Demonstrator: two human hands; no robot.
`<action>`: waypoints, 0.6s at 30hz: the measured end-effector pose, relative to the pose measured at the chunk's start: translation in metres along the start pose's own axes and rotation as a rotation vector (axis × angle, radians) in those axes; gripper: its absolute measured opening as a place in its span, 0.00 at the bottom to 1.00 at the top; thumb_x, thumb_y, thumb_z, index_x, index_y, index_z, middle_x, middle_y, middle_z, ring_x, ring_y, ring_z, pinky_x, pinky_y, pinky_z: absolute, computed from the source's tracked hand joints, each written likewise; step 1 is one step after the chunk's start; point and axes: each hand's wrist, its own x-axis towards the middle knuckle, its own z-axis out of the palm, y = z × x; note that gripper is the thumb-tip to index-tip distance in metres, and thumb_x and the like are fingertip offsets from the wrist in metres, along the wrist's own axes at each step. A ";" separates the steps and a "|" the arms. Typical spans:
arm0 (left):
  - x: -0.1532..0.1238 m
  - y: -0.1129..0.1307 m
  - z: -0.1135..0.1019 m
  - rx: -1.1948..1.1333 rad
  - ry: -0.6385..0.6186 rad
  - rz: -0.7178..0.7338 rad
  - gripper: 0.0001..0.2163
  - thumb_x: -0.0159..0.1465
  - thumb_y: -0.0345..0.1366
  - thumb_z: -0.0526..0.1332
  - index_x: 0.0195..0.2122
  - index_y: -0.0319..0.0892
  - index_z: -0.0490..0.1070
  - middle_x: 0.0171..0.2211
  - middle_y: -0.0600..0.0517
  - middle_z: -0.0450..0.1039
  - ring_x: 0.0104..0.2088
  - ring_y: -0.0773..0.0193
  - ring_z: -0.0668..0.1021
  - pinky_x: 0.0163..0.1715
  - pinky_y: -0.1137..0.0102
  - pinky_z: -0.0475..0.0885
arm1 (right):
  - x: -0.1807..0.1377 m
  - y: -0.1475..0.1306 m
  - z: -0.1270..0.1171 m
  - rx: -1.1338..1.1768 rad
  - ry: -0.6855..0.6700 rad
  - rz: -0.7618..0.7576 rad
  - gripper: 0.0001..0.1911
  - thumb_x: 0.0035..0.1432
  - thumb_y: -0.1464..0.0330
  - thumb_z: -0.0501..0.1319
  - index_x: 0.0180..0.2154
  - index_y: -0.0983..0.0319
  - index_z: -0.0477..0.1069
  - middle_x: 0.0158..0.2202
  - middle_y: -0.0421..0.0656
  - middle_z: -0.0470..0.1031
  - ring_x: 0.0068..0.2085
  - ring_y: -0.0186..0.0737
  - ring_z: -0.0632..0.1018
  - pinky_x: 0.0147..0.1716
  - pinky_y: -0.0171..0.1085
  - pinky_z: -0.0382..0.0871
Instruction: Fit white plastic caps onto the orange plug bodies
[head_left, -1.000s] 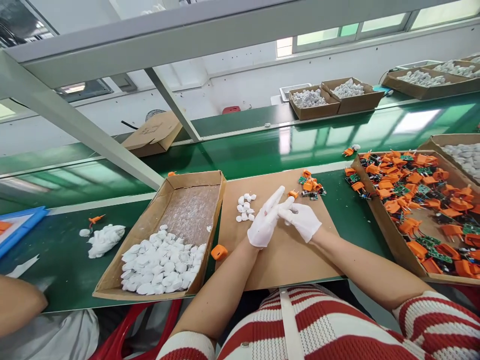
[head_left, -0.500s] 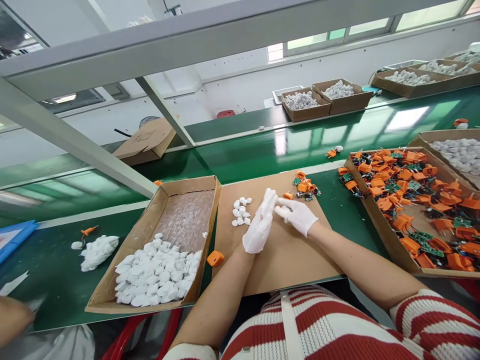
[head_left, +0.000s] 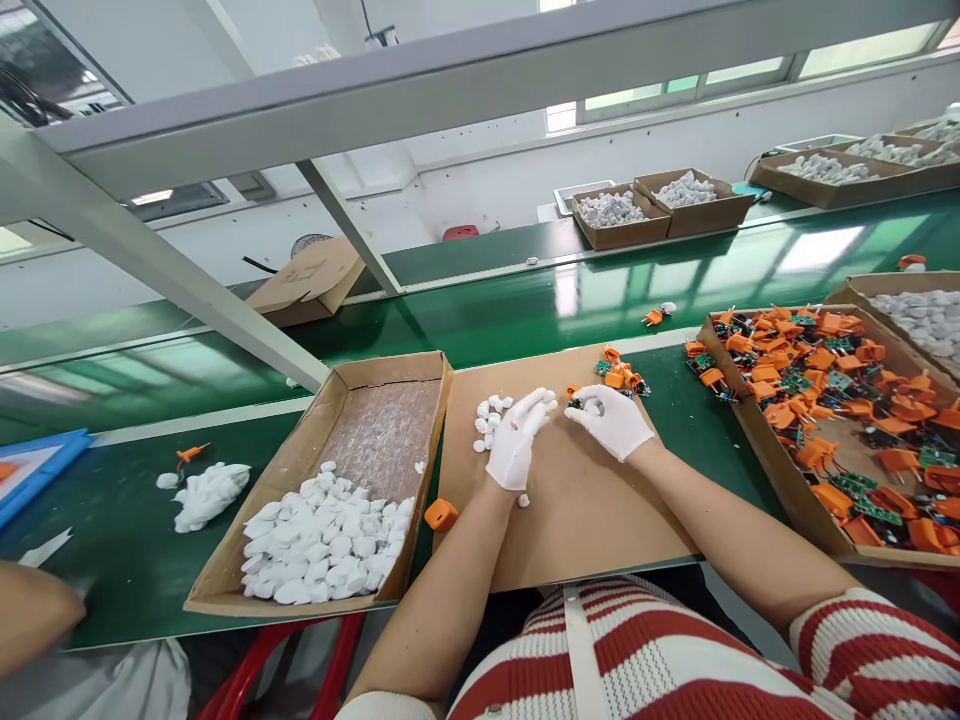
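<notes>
My left hand, in a white glove, hovers over the brown cardboard sheet with its fingers stretched out. Beside it lies a small group of white lumps, and one more white lump rests by my wrist. My right hand, also gloved in white, has its fingers bent around a small orange plug with a dark part; the fingers partly hide it. Just beyond that hand sits a cluster of orange plugs with green circuit boards.
Left of the sheet stands a cardboard tray of white lumps, with an orange housing beside it. At right, another tray holds many orange plugs. A metal frame post slants at left. A co-worker's arm shows at lower left.
My hands have moved apart. The right fingers have closed at the orange plug. A white lump now shows on the sheet by my left wrist. The view has shifted slightly.
</notes>
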 end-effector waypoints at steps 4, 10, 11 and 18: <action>-0.004 0.006 0.007 -0.191 -0.153 -0.180 0.22 0.59 0.44 0.67 0.54 0.42 0.73 0.57 0.42 0.70 0.57 0.50 0.73 0.57 0.57 0.67 | -0.014 -0.015 0.000 0.236 0.116 -0.212 0.17 0.55 0.55 0.64 0.40 0.60 0.77 0.26 0.39 0.71 0.28 0.37 0.71 0.32 0.37 0.68; -0.004 0.011 0.007 -0.268 -0.166 -0.219 0.15 0.55 0.38 0.70 0.44 0.39 0.78 0.46 0.44 0.77 0.49 0.55 0.77 0.49 0.64 0.72 | -0.027 -0.024 -0.009 0.371 0.021 -0.270 0.19 0.60 0.55 0.60 0.49 0.55 0.77 0.31 0.41 0.76 0.31 0.38 0.74 0.37 0.39 0.70; -0.003 0.009 0.006 -0.276 -0.123 -0.225 0.14 0.56 0.39 0.70 0.43 0.39 0.78 0.44 0.44 0.77 0.45 0.57 0.78 0.45 0.66 0.73 | -0.026 -0.025 -0.012 0.443 0.003 -0.202 0.22 0.62 0.56 0.57 0.55 0.56 0.73 0.35 0.42 0.78 0.32 0.37 0.74 0.37 0.39 0.71; 0.005 0.003 -0.003 -0.181 -0.035 -0.300 0.14 0.61 0.46 0.64 0.37 0.39 0.76 0.31 0.48 0.75 0.28 0.67 0.75 0.23 0.76 0.63 | -0.016 -0.017 -0.014 0.924 -0.141 0.144 0.28 0.60 0.49 0.57 0.50 0.65 0.73 0.34 0.47 0.79 0.17 0.26 0.59 0.13 0.31 0.51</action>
